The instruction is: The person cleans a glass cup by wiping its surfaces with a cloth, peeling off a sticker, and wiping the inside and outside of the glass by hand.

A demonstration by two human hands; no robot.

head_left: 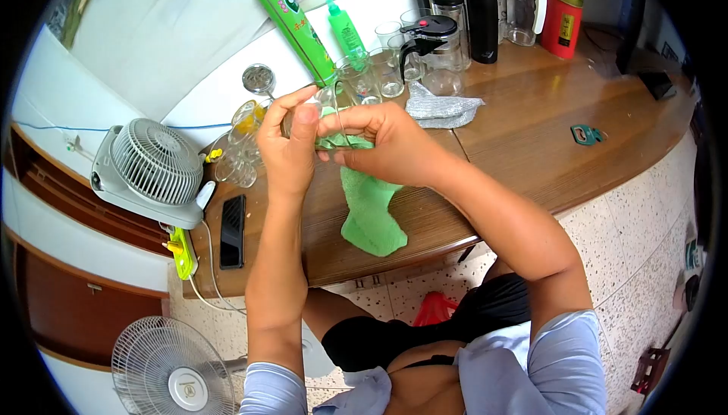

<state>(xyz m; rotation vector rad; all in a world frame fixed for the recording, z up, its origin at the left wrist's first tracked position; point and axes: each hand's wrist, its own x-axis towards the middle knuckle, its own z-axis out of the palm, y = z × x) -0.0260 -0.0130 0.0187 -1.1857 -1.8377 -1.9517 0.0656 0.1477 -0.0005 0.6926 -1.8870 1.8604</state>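
Over table (523, 142), by green cloth (371, 222) — left hand (288, 133), right hand (387, 140), fingers clamped on clear glass (331, 100), likely for steadiness.

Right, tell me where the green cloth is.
In the head view, the green cloth shows near the centre, over the wooden table, below the right hand and right of the left forearm.

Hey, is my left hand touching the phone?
Apart. The head view shows your left hand raised beyond the phone, which lies on the table, with bare wood showing between them.
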